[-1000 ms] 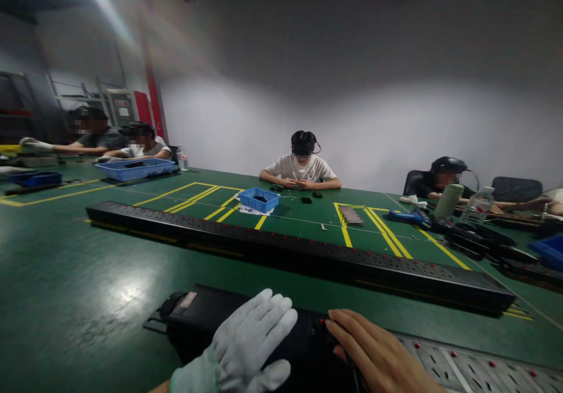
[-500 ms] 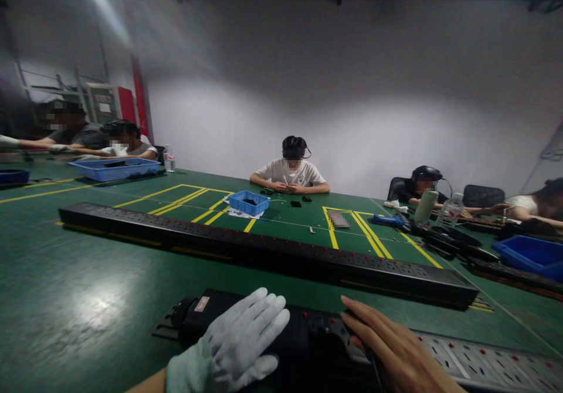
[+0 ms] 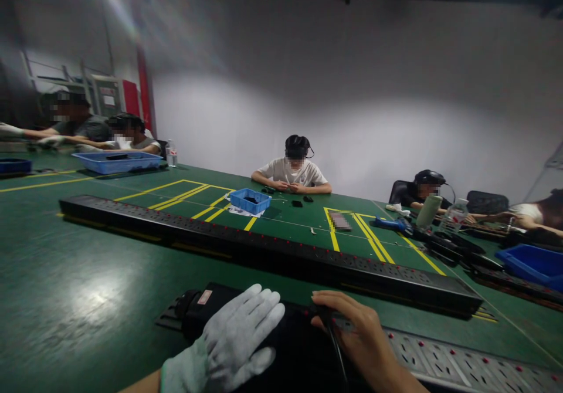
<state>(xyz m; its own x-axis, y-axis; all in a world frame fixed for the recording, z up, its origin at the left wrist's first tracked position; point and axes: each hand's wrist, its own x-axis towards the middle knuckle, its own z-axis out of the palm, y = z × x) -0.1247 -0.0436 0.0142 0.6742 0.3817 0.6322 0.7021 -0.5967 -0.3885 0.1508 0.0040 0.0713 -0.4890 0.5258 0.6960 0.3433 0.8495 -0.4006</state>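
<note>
A long metal strip [image 3: 431, 352] with slots and red dots lies in front of me, its left part inside or under something black [image 3: 294, 352]. My left hand [image 3: 241, 337], in a white glove, rests flat on this black part with fingers stretched. My bare right hand [image 3: 360, 334] is over the strip, its fingers bent round a thin black strand [image 3: 338, 346], a cable or a cover's edge; I cannot tell which. At the left end a black knob-like piece [image 3: 187, 303] sticks out beside a pale label [image 3: 204, 297].
Across the green table [image 3: 88, 287] lies a second long black strip [image 3: 264, 240] with red dots. Beyond it stand a blue bin [image 3: 250, 200] and a larger blue tray [image 3: 116, 161]. Another blue bin [image 3: 534, 264] is at right, near bottles [image 3: 455, 217]. Several people sit around the table.
My right hand has moved left along the strip and its fingers have bent round the black strand. More of the metal strip shows at right. My left hand stays nearly in place.
</note>
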